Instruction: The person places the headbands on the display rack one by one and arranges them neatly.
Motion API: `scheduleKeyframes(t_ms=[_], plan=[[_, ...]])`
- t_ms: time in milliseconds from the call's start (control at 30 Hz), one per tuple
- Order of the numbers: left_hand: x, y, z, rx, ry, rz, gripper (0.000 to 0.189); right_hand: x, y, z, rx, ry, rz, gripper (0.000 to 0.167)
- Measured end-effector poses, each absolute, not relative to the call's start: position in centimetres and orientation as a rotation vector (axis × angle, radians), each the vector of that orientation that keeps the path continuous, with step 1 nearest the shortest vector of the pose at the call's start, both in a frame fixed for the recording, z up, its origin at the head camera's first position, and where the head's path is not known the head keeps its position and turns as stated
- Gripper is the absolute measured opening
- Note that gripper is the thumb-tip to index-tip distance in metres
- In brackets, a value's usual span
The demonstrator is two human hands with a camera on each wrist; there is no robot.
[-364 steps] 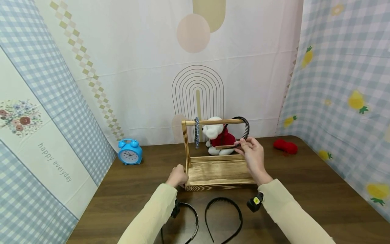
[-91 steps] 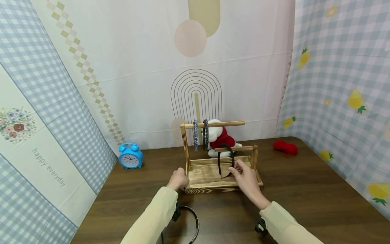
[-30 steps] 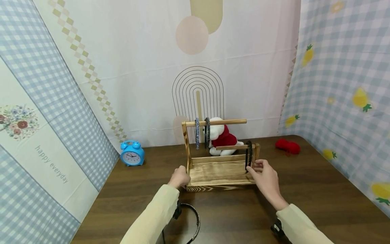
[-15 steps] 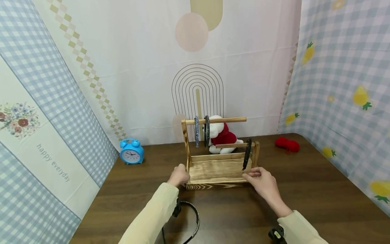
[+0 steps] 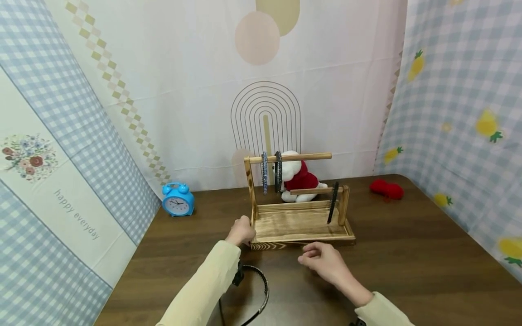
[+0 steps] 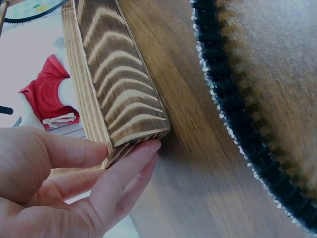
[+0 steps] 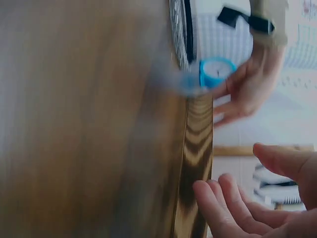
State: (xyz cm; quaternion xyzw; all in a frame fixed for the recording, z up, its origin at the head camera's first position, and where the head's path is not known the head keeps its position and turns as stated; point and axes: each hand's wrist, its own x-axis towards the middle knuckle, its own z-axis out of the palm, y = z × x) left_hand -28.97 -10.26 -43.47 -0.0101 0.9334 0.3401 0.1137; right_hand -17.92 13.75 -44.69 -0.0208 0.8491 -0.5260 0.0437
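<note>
A wooden headband stand point(image 5: 302, 242) with a tray base and two bars sits mid-table. My left hand point(image 5: 241, 231) pinches the front left corner of its tray; the left wrist view shows thumb and fingers point(image 6: 133, 173) at that corner. On the high bar hang a blue glittery headband point(image 5: 265, 174) and a black headband point(image 5: 278, 172). Another black headband point(image 5: 333, 203) hangs tilted from the low bar. My right hand point(image 5: 324, 262) is in front of the tray, fingers loosely bent, holding nothing. By my left forearm lies a black headband with a sparkly edge point(image 5: 266, 290), partly hidden.
Behind the stand sits a white plush dog point(image 5: 290, 170) in a red top. A blue alarm clock point(image 5: 178, 199) stands at the back left of the brown table point(image 5: 408, 262). A red bundle point(image 5: 386, 189) lies at the back right. Patterned cloth surrounds the table.
A headband went onto the high bar, another from the table onto the low bar. My right hand then let go and moved left and nearer. My left hand stayed on the tray corner.
</note>
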Motion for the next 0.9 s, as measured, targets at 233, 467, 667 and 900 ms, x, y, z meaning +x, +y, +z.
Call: scheduleKeyframes(t_ms=[233, 467, 667, 900], plan=[[-29.0, -10.1, -43.2, -0.031, 2.728, 0.997, 0.037, -16.3, 10.4, -45.1, -0.279, 2.342, -1.677, 0.033], [-28.9, -10.2, -43.2, -0.037, 2.743, 0.980, 0.037, -15.7, 7.4, -45.4, -0.311, 2.301, -1.500, 0.032], [-29.1, -10.3, -43.5, -0.029, 2.755, 0.972, 0.037, -16.3, 5.6, -45.2, -0.357, 2.433, -1.202, 0.037], [-29.1, -10.2, -43.7, -0.034, 2.774, 0.948, 0.034, -16.6, 3.9, -45.6, -0.362, 2.615, -0.988, 0.029]])
